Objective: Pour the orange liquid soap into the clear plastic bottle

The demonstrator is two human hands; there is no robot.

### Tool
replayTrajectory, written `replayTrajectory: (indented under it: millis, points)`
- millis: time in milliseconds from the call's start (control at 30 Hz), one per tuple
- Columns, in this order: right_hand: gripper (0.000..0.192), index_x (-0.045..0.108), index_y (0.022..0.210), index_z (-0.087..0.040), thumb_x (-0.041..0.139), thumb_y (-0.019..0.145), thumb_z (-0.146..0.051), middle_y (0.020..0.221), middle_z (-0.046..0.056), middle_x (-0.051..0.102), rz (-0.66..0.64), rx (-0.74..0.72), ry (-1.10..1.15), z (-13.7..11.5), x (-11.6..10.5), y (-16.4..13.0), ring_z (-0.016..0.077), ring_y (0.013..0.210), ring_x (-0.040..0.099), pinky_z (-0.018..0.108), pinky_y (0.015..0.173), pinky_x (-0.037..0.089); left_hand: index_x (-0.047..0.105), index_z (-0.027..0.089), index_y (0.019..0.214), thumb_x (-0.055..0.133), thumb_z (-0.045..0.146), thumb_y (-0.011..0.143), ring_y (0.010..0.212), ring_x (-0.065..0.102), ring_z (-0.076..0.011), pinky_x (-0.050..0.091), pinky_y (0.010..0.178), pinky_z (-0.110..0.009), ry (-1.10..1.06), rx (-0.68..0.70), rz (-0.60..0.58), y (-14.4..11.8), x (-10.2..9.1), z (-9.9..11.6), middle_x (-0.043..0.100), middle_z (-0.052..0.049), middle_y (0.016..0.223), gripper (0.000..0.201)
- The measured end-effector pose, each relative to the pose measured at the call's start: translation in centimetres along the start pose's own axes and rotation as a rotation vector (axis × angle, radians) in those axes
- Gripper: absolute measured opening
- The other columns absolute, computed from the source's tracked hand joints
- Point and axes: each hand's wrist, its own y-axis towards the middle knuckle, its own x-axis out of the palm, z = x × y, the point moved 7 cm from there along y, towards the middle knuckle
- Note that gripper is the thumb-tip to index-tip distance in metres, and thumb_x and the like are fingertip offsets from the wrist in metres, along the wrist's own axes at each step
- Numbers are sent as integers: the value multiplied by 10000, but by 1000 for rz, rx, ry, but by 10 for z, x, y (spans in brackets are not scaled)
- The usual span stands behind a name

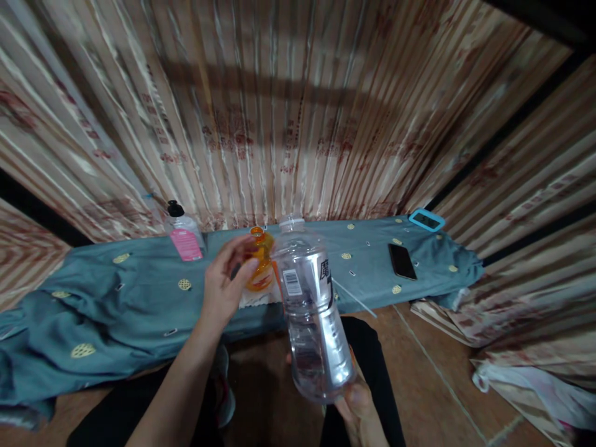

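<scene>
Soap bottle point(184, 236) with a pink label and black cap stands near the back edge of the table point(139, 292), left of the hands, against the striped curtain point(298, 105). Just to its right, the left hand point(226, 282) curls its fingers round a small orange bottle point(261, 264) that stands uncapped at the front edge of the table. Beside it, the right hand point(356, 397) grips the base of a large clear water bottle point(311, 310), held off the table and tilted, its neck up near the orange bottle's mouth. By my reading, the step in hand is lining up the two mouths; pouring would call for tipping the big bottle further while the left hand steadies the small one. Farther right, a dark phone point(402, 261) lies flat, and a blue-cased one point(426, 219) sits at the back right corner.
</scene>
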Motion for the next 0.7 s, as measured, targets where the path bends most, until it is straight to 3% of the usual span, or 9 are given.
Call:
replayTrajectory:
  millis: [67,133,167,267,400,500,567,633,700]
  points:
    - [910,1021,1354,-359,1315,516,-556,1272,80,1068,-25,4,5,3,9,4,490,1329,976,645,1244,755,943,282,1447,1011,871,906,1330,929,-450,785,1188,-589,-114,-92,-101,-22,15,6,966,-165,1424,803]
    - [1013,1007,1426,-349,1324,479,-516,1459,93,1043,-87,-15,6,6,22,12,508,1493,918,669,1393,654,950,276,1477,1018,940,832,1339,927,-488,802,1140,-610,-215,-139,-163,-39,24,11,974,-175,1372,929]
    - [1053,999,1445,-334,1324,462,-525,1570,103,1010,-135,-34,-4,7,29,16,511,1530,898,665,1429,619,942,277,1513,1029,963,792,1402,910,-507,792,1180,-627,-238,-171,-197,-45,27,12,971,-175,1387,999]
    - [1101,940,1546,-323,1299,517,-471,1616,138,988,-236,-90,-116,12,42,30,523,1575,882,680,1428,611,942,288,1462,1040,1009,695,1401,915,-516,792,1184,-634,-223,-271,-208,-54,22,11,984,-155,1339,1057]
    - [1367,847,1656,-332,1347,386,-275,1693,140,945,-270,-58,-300,37,47,49,499,1669,821,647,1507,538,932,279,1390,1090,832,712,1180,968,-479,825,1039,-599,-220,-370,-83,-54,-5,5,993,-124,1114,889]
    - [1336,799,1664,-356,1345,451,-231,1747,122,910,-392,18,-189,61,64,65,457,1710,797,636,1490,563,944,275,1288,1138,719,664,1024,972,-439,834,894,-534,-242,-404,24,-50,-31,-4,979,-90,1001,790]
    - [1436,730,1709,-357,1341,423,-176,1828,118,846,-397,60,-215,76,70,79,416,1779,736,615,1544,498,938,288,1193,1155,678,629,916,953,-383,820,819,-481,-233,-410,105,-44,-51,-12,970,-56,952,720]
    - [1534,685,1748,-376,1345,372,-216,1880,134,778,-334,120,-345,91,64,92,435,1716,771,624,1358,699,936,275,1200,1170,628,597,921,951,-365,823,857,-484,-191,-392,171,-35,-71,-22,989,-49,1004,736]
    - [1464,705,1746,-388,1342,431,-289,1891,164,740,-266,125,-422,96,51,103,454,1599,827,578,1111,812,931,274,1253,1171,617,620,1089,967,-411,827,1021,-565,-154,-330,220,-23,-87,-31,1015,-68,1142,759]
